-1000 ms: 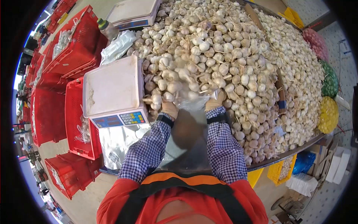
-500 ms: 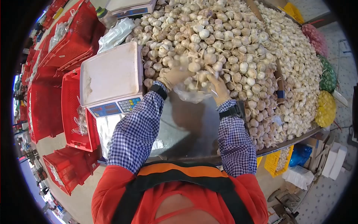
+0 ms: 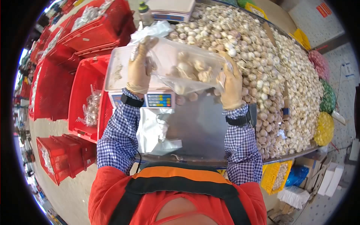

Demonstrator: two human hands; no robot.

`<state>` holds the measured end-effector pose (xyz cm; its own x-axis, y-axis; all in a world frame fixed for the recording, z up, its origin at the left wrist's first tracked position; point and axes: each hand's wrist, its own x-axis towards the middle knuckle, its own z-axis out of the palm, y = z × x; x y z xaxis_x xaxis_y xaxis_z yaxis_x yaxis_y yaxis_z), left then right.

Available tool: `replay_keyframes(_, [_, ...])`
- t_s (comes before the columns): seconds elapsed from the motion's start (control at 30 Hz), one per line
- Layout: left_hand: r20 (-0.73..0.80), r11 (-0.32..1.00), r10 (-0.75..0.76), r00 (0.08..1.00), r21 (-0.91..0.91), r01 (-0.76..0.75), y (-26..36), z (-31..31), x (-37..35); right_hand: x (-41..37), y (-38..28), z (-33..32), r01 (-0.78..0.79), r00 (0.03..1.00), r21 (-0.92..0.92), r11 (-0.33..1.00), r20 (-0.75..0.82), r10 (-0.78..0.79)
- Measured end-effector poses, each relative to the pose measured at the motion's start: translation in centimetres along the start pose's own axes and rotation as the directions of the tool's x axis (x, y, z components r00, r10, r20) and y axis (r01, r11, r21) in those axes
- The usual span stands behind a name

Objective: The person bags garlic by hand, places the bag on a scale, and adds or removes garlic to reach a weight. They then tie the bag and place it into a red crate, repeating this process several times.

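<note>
A clear plastic bag [image 3: 168,60] with several garlic bulbs [image 3: 193,70] inside is stretched between my two hands. My left hand [image 3: 139,69], in a pale glove, grips one end of the bag above the white weighing scale [image 3: 122,60]. At the other end my right hand [image 3: 230,80], gloved too, has its fingers closed on the plastic near the bulbs. A large heap of loose garlic [image 3: 258,71] lies behind and to the right of it.
Red crates [image 3: 52,90] stand on the left, one holding filled bags [image 3: 91,108]. Plastic bags [image 3: 155,131] lie on the metal table [image 3: 198,127]. At the back are a second scale [image 3: 170,7] and a bottle [image 3: 145,13]. Mesh sacks [image 3: 324,129] stand right.
My hands have risen off the heap's edge and moved apart, the left one leftward over the scale. The bag is now raised and pulled out sideways. The view has shifted.
</note>
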<state>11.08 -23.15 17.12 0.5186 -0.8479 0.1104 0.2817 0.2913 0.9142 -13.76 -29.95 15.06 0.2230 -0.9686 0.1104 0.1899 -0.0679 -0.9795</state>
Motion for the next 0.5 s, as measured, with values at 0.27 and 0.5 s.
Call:
replay_keyframes(0.27, [-0.008, 0.961, -0.041, 0.999, 0.274, 0.041, 2.4, -14.8, 2.4, 1.9, 8.8, 11.2, 0.035, 0.990, -0.184, 0.982, 0.142, -0.009])
replay_keyframes(0.5, [0.102, 0.770, -0.103, 0.990, 0.638, 0.014, 2.9, -20.7, 2.1, 0.4, 4.6, 10.7, 0.432, 0.900, -0.734, 0.524, 0.309, -0.309])
